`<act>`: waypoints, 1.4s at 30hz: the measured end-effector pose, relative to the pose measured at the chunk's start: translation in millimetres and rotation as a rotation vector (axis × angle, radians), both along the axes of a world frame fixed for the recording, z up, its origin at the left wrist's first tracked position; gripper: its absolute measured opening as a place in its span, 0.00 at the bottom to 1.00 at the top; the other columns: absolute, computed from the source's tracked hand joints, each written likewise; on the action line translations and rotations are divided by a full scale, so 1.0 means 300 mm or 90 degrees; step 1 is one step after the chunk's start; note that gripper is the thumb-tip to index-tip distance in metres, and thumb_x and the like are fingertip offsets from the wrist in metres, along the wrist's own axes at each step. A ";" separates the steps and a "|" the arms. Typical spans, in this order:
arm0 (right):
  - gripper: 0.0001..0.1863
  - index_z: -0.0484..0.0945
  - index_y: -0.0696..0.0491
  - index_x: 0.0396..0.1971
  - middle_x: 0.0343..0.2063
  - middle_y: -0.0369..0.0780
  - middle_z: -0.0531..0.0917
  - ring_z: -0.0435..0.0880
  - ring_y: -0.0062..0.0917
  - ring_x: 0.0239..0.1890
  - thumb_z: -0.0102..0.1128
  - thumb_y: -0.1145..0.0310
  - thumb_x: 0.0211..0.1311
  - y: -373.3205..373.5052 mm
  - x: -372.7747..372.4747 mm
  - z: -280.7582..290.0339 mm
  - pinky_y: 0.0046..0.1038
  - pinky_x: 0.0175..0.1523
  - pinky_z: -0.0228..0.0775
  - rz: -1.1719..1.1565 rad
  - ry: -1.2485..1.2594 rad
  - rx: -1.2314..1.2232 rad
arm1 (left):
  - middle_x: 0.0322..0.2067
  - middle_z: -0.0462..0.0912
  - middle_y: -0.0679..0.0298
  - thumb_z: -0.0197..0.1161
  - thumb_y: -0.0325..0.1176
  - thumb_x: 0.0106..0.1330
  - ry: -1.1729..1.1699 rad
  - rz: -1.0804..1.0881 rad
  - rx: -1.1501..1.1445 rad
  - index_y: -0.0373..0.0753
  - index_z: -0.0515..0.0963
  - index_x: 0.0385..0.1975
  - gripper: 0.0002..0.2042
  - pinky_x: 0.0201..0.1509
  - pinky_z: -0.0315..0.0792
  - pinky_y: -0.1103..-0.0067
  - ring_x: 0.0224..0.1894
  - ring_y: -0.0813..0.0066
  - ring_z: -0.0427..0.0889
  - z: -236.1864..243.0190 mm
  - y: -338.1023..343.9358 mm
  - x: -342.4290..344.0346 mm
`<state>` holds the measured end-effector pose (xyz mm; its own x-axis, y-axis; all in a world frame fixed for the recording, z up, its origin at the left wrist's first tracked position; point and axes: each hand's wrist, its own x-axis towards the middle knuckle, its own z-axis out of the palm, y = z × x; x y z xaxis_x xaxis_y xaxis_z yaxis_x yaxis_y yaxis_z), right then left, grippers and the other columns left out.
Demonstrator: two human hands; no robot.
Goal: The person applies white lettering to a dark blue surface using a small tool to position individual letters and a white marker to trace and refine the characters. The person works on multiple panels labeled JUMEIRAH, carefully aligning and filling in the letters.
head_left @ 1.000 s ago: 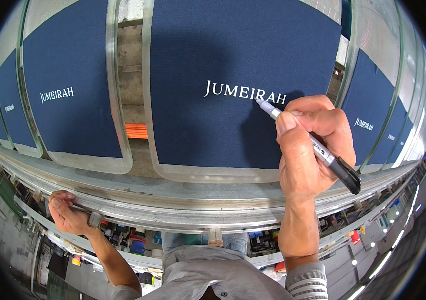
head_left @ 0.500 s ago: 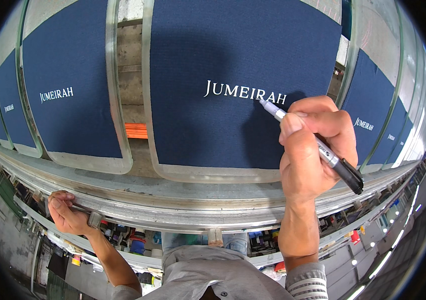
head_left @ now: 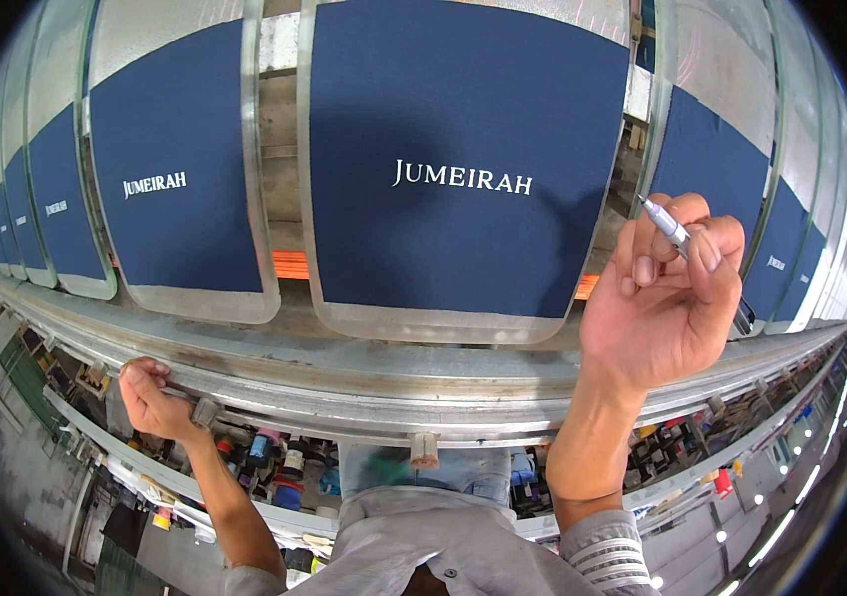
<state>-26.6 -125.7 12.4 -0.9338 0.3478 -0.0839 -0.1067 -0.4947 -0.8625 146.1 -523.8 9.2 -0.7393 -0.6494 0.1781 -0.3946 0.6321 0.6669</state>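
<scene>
Right hand [head_left: 667,303] gripped a marker pen [head_left: 666,226], tip pointing far-left, right of the centre blue panel [head_left: 443,253] with white lettering [head_left: 461,177]. Left hand [head_left: 153,399] was near-left, fingers curled, beside the metal rail [head_left: 324,405]. More lettered blue panels [head_left: 170,233] lined up left and right.

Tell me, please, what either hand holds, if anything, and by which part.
The right hand holds a pen by its barrel. The left hand is at the rail; whether it grips anything cannot be told.
</scene>
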 end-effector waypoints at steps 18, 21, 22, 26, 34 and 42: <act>0.06 0.67 0.56 0.28 0.26 0.42 0.73 0.62 0.18 0.19 0.53 0.71 0.58 -0.041 0.029 -0.006 0.20 0.23 0.56 0.038 0.026 0.053 | 0.23 0.75 0.66 0.49 0.37 0.75 0.024 -0.018 0.004 0.33 0.74 0.26 0.17 0.28 0.62 0.84 0.24 0.83 0.69 -0.011 -0.008 -0.013; 0.08 0.74 0.53 0.28 0.28 0.40 0.78 0.76 0.24 0.23 0.64 0.67 0.56 -0.172 0.081 -0.060 0.23 0.27 0.69 0.193 0.258 0.246 | 0.23 0.74 0.67 0.50 0.36 0.75 0.046 0.101 0.067 0.33 0.75 0.28 0.15 0.28 0.61 0.84 0.24 0.82 0.69 -0.027 -0.016 -0.010; 0.06 0.76 0.49 0.27 0.28 0.37 0.79 0.76 0.26 0.23 0.64 0.73 0.49 -0.225 0.111 -0.009 0.26 0.26 0.70 0.231 0.233 0.287 | 0.23 0.74 0.67 0.51 0.37 0.75 0.049 0.086 0.078 0.33 0.75 0.28 0.15 0.28 0.61 0.84 0.24 0.83 0.68 -0.036 -0.042 -0.002; 0.12 0.68 0.51 0.21 0.19 0.37 0.68 0.71 0.29 0.20 0.64 0.75 0.35 -0.302 0.203 0.020 0.31 0.19 0.62 0.309 0.291 0.306 | 0.22 0.71 0.69 0.51 0.38 0.75 0.024 0.014 0.083 0.33 0.74 0.28 0.16 0.27 0.61 0.84 0.23 0.83 0.65 -0.029 -0.066 -0.013; 0.11 0.64 0.55 0.17 0.18 0.40 0.64 0.69 0.33 0.19 0.58 0.76 0.32 -0.292 0.185 0.014 0.34 0.19 0.59 0.216 0.289 0.289 | 0.21 0.69 0.72 0.51 0.38 0.75 -0.028 -0.027 0.030 0.34 0.73 0.26 0.16 0.27 0.60 0.84 0.23 0.85 0.63 -0.014 -0.069 -0.035; 0.10 0.66 0.56 0.18 0.19 0.40 0.66 0.72 0.35 0.21 0.59 0.74 0.34 -0.287 0.193 0.015 0.35 0.22 0.64 0.229 0.276 0.273 | 0.18 0.67 0.71 0.50 0.39 0.75 -0.053 -0.037 -0.018 0.35 0.72 0.22 0.19 0.28 0.61 0.81 0.22 0.84 0.63 -0.006 -0.038 -0.052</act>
<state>31.2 -211.8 17.0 -0.9151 -0.0689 0.3972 -0.3788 -0.1905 -0.9057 130.6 -535.3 7.4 -0.7885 -0.6006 0.1323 -0.4103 0.6740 0.6143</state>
